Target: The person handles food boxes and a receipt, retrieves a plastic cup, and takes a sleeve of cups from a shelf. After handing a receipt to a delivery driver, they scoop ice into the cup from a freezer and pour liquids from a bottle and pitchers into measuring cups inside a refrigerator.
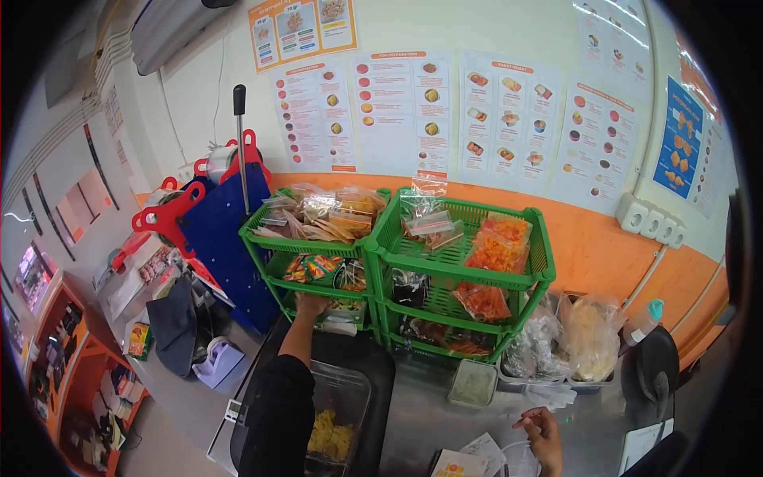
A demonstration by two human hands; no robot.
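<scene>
My left hand (310,304) reaches into the lower tier of the left green rack (314,245). Its fingers are hidden inside, so whether they grip anything cannot be told. Just above it, the middle tier holds colourful sachets (312,269). My right hand (541,439) hovers low over the steel table, loosely bent with fingers apart and nothing visible in it. Close by it lie white papers (483,453) and a white, partly seen item. Under my left forearm sits a clear tub (342,389) with yellow food (330,436) in it.
The right green rack (461,274) holds bags of orange pieces (499,242). A lidded square container (473,383), trays of plastic-wrapped food (590,338) and a bottle (644,322) stand to the right. A blue sealing stand (226,238) and purple tape dispenser (221,364) are left.
</scene>
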